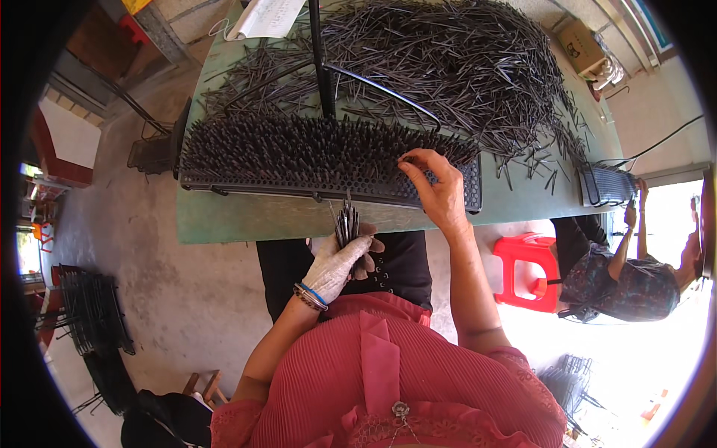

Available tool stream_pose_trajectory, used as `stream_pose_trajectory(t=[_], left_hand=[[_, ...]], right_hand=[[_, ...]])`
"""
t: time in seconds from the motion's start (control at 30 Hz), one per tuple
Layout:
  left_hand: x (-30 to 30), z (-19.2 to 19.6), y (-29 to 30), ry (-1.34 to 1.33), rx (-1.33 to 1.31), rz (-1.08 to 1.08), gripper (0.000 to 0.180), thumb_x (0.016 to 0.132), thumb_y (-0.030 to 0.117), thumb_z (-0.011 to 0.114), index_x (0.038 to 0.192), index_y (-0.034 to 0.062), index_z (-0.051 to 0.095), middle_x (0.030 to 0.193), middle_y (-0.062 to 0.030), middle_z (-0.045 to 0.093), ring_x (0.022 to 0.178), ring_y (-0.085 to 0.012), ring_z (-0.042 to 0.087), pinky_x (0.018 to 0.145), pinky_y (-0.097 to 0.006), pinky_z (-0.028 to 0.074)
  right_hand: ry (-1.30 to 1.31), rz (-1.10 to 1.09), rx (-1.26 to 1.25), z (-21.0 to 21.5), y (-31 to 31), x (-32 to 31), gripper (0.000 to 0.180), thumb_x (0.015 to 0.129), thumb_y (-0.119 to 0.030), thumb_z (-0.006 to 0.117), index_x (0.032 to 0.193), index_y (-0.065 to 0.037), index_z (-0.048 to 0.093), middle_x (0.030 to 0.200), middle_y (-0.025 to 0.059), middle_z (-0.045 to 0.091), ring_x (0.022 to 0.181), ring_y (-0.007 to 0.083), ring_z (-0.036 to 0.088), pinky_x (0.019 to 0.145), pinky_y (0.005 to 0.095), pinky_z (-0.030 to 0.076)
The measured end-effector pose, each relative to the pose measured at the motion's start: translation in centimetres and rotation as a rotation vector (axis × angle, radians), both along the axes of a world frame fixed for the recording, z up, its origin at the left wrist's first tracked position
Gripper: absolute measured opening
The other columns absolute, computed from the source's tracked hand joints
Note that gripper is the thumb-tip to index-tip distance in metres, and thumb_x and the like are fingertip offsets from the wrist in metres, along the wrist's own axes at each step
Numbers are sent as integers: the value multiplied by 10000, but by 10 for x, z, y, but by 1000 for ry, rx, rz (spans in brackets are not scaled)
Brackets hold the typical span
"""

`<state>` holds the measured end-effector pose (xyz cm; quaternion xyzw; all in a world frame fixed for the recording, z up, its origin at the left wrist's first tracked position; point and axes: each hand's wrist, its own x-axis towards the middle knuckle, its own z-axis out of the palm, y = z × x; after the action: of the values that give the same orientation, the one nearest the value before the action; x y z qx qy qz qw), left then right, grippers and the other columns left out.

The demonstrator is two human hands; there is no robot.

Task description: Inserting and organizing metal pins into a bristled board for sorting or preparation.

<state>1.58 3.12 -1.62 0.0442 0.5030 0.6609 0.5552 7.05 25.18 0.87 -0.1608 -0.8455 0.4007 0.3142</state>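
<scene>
My left hand [336, 267], in a pale work glove, is closed round an upright bundle of thin dark sticks [346, 224] just below the table's front edge. Bare and reaching over the table, my right hand [441, 187] has thumb and forefinger pinched at a thin dark stick, partly lost against those behind it. Under its fingertips lies a long black perforated rack [473, 196]. Dense rows of upright sticks [291, 149] fill most of the rack's holes, while bare holes show along its front strip and right end.
A large heap of loose sticks [463, 56] covers the back of the green table [224, 230]. A black metal frame [323, 82] rises behind the rack. An open notebook [269, 16] lies at the back left. Rightward are a red stool [526, 272] and another person [620, 287] beside another rack [609, 185].
</scene>
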Motion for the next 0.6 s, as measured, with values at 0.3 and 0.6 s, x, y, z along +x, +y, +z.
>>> stream_pose_trajectory(t=[0.3, 0.6], left_hand=[[-1, -1, -2, -7, -2, -5, 319, 981, 214, 568, 1236, 26, 534, 972, -80, 680, 650, -71, 599, 506, -200, 479], [-1, 0, -1, -7, -14, -9, 323, 983, 214, 561, 1237, 17, 531, 965, -72, 678, 646, -66, 588, 509, -199, 475]], right_hand=[[-43, 66, 103, 5, 3, -3, 133, 849, -116, 714, 964, -52, 694, 937, 73, 706, 845, 260, 623, 774, 355, 480], [-16, 82, 63, -8, 5, -5, 152, 852, -65, 713, 1000, -34, 698, 962, 64, 723, 873, 203, 656, 818, 313, 495]])
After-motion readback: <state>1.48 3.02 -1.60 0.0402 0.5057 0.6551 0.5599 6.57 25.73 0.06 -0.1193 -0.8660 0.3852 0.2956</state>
